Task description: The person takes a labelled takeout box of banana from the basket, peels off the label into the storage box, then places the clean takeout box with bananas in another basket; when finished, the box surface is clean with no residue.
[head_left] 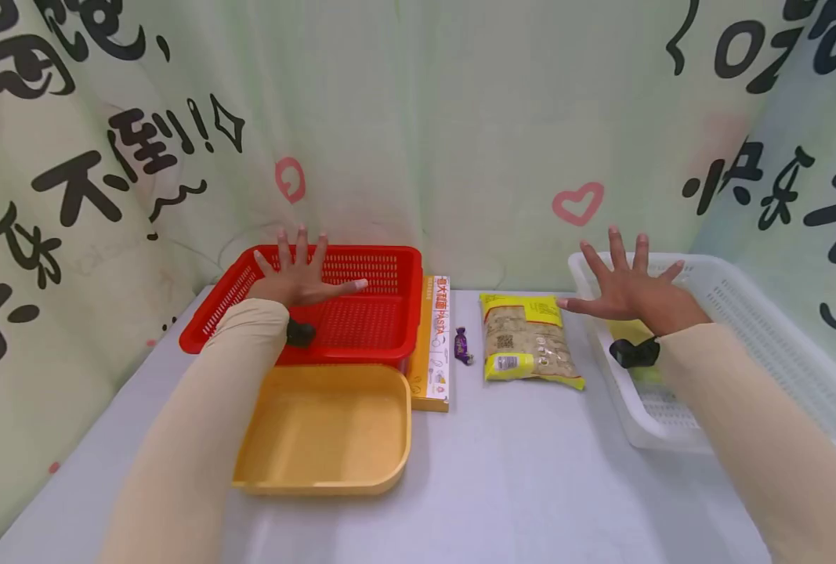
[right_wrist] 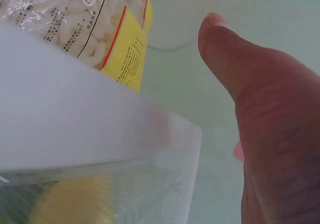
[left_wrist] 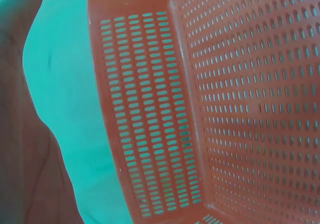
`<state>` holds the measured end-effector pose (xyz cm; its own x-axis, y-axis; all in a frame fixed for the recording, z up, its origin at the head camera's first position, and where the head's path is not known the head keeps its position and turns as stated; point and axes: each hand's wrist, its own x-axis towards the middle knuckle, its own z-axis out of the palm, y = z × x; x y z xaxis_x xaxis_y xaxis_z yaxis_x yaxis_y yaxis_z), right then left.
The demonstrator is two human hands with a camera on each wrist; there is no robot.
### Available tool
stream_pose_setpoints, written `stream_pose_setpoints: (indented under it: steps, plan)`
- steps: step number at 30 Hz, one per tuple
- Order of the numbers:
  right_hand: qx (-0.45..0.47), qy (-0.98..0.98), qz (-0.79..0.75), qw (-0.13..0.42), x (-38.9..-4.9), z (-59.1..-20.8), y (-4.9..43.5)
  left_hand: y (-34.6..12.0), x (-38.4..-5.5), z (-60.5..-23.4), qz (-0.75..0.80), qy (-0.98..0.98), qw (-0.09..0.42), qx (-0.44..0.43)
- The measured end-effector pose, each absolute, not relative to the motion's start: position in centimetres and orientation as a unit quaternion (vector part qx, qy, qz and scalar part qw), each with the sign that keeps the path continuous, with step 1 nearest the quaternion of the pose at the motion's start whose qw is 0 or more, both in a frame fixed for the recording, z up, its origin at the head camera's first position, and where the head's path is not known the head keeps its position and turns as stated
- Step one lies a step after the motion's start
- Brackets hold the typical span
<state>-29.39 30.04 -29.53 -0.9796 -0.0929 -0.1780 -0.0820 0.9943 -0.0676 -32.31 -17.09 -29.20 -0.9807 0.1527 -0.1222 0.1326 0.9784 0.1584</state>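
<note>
Red basket (head_left: 364, 325): on the white-covered table (head_left: 516, 478), at the back on the person's left, with slotted walls and base
Left hand (head_left: 298, 282): above the red basket, fingers and thumb spread wide, holding nothing
White basket (head_left: 763, 337): on the right of the table, a yellow item (right_wrist: 77, 201) inside, too blurred to identify
Right hand (head_left: 632, 294): over the white basket's near-left part, fully spread, grasping nothing, thumb pointing towards the clear-and-yellow bag (head_left: 530, 341)
Bag: lying just left of the white basket, pale pieces showing through
Purple wrapped sweet (head_left: 462, 346): between the bag and the pasta box (head_left: 437, 352)
Pasta box: just right of the red basket
Yellow tray (head_left: 326, 439): in front of the red basket; whether they touch, cannot tell
</note>
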Motion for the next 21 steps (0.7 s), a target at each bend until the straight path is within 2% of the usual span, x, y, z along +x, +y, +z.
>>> stream_pose_setpoints:
  steps: [6, 14, 21]
  plan:
    - [-0.038, 0.994, -0.052, 0.085, -29.0, -30.0, 30.8, -14.6, -32.4, -29.7, 0.071, 0.991, 0.069, 0.088]
    - [-0.048, 0.992, -0.088, 0.082, -27.8, -29.9, 32.6, -9.2, -32.1, -30.8, 0.077, 0.985, 0.037, 0.153]
    - [-0.062, 0.991, -0.093, 0.080, -26.2, -29.6, 34.6, -5.7, -31.3, -31.1, 0.091, 0.976, 0.040, 0.194]
